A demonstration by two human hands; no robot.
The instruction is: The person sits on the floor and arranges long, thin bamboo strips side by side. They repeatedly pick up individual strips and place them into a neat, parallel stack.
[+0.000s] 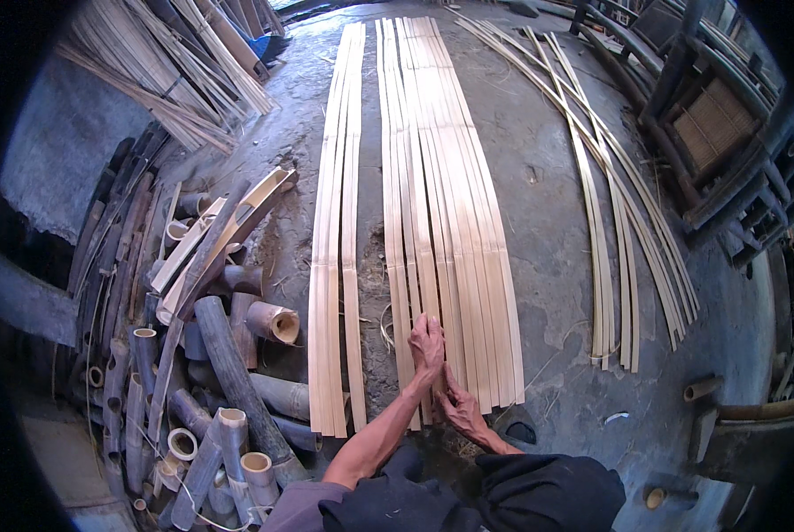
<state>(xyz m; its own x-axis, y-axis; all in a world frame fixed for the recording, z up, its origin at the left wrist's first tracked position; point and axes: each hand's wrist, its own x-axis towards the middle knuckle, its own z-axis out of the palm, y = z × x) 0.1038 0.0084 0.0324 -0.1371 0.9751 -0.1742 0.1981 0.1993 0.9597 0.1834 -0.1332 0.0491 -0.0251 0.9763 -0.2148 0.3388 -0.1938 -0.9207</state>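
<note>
Long pale bamboo strips (477, 266) lie side by side on the floor in front of me, running away from my body. My left hand (427, 346) is closed on one narrow strip near the close end of this row, its fingers bunched together. Lower and slightly to the right, my right hand (461, 408) grips at the strips' near ends, its thumb pointing up along them. Its fingertips are partly hidden. Dark gaps show between some strips by my hands. A narrower group of bamboo strips (326, 293) lies to the left, apart from the wide row.
Cut bamboo tubes (237, 355) and split pieces pile up at the left. More thin strips (149, 71) lean at the far left. Several loose strips (601, 177) cross on the floor at the right. Bamboo furniture (716, 124) stands at the far right.
</note>
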